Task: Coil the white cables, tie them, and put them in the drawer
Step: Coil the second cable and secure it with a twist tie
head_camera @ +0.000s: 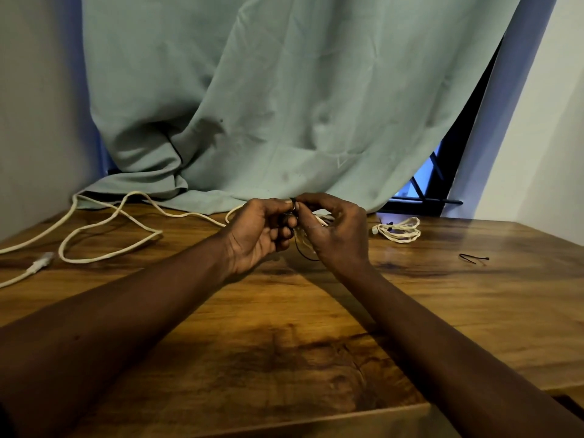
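The left hand (259, 235) and the right hand (335, 229) were close together above the table (316, 311). Their fingertips pinched a black tie (294, 202) around a small white coil (321, 220) held between them. To the right of the hands lay a tied coil (398, 230), and farther right a spare tie (474, 258). To the left a loose cable (110, 229) sprawled toward the curtain (284, 105) behind.

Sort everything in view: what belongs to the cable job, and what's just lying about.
Job: left hand and right hand pinching a black tie on a white coil; loose white cable; tied coil; spare tie.
Lying about: green curtain; window.
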